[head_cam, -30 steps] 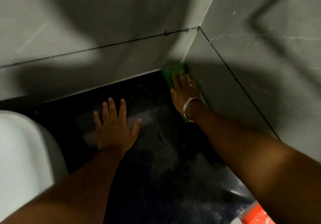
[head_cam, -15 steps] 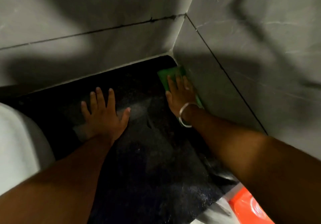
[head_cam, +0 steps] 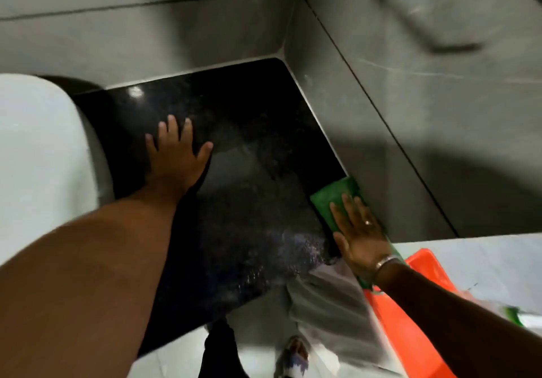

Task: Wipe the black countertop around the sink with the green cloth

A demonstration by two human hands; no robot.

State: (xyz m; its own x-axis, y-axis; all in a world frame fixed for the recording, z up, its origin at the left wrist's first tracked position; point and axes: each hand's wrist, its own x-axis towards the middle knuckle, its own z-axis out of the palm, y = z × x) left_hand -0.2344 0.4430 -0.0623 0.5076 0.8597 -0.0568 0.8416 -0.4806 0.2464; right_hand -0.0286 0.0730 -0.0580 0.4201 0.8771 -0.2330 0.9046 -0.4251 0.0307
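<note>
The black countertop [head_cam: 249,157] fills the middle of the view, wet and speckled toward its front edge. The green cloth [head_cam: 331,201] lies flat at the counter's right side, against the grey tiled side wall [head_cam: 410,119]. My right hand [head_cam: 360,237] presses flat on the cloth with fingers stretched, a bracelet on the wrist. My left hand [head_cam: 176,155] rests palm down on the bare counter with fingers spread, holding nothing, next to the white sink [head_cam: 38,157] at the left.
Grey tiled walls [head_cam: 146,26] meet in a corner at the counter's back right. An orange plastic object [head_cam: 416,319] sits below the counter at the lower right. The floor, a leg and a foot [head_cam: 293,354] show beneath the front edge.
My right hand has dragged the green cloth from the back corner toward the front edge along the side wall. My left hand stays planted on the counter. The view has tilted down.
</note>
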